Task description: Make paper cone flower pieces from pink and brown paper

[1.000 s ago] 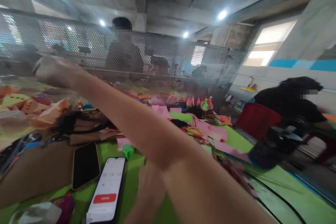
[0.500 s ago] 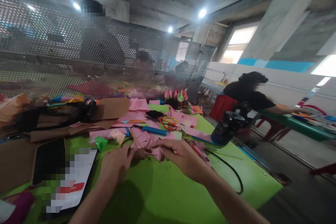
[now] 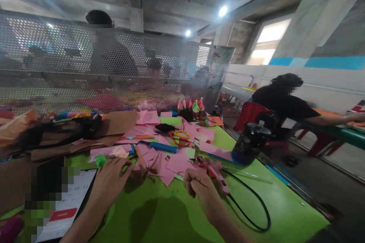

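Observation:
My left hand [image 3: 114, 174] rests low over the table, its fingers loosely bent and apart. Just beyond it lie a green crumpled scrap [image 3: 100, 160] and, to its right, brown paper pieces [image 3: 139, 174]. My right hand [image 3: 199, 188] has its fingers curled in; whatever they may hold is hidden. Near its fingertips spread loose pink paper pieces [image 3: 179, 161]. A pink glue gun [image 3: 221, 180] with a black cord lies just to the right of this hand. Behind the paper are a blue-handled cutter [image 3: 164, 147] and scissors [image 3: 182, 135] with yellow and red handles.
Two phones, one with a lit screen [image 3: 67, 201], lie at the left. Brown cardboard [image 3: 118, 121] and a black strap are behind them. A dark bottle [image 3: 249, 144] stands near the right edge. Small pink and green cones [image 3: 196, 105] stand before a perforated metal screen [image 3: 171, 83]. People sit beyond.
My hands have moved apart, the left one leftward and the right one toward me. The right fingers have curled in, and the glue gun now shows clearly. The view has shifted slightly.

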Action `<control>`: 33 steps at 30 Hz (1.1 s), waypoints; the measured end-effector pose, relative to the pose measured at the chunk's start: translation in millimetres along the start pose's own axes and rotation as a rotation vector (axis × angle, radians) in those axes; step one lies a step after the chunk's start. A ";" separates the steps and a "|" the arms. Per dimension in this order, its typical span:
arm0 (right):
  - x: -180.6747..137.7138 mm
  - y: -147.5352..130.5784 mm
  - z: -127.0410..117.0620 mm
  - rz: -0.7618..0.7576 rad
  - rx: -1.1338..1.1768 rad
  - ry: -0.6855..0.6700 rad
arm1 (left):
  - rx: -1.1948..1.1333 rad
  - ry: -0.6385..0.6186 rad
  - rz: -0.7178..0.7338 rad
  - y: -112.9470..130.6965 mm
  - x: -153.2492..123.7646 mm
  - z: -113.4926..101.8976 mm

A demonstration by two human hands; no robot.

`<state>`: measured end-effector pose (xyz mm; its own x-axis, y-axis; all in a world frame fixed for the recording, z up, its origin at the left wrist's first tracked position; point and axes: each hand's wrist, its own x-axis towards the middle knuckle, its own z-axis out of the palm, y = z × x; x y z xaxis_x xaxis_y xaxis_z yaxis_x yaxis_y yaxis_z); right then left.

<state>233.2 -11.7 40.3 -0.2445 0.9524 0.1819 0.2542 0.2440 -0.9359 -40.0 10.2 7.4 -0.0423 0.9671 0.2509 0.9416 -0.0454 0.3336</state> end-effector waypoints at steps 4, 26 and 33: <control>16.4 -13.3 -4.4 -0.089 -0.043 -0.036 | -0.076 0.121 -0.012 -0.1 3.9 -0.6; 22.3 21.5 8.3 0.033 0.289 -0.134 | -0.867 -0.138 0.231 92.4 -20.1 12.3; 21.6 49.2 18.6 0.161 0.343 -0.237 | -0.800 -0.212 0.267 81.5 -16.8 37.2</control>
<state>223.1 17.5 -7.4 -0.4447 0.8956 -0.0107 -0.0085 -0.0161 -0.9998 49.8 -0.5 -3.4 0.2848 0.9216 0.2639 0.3899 -0.3628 0.8464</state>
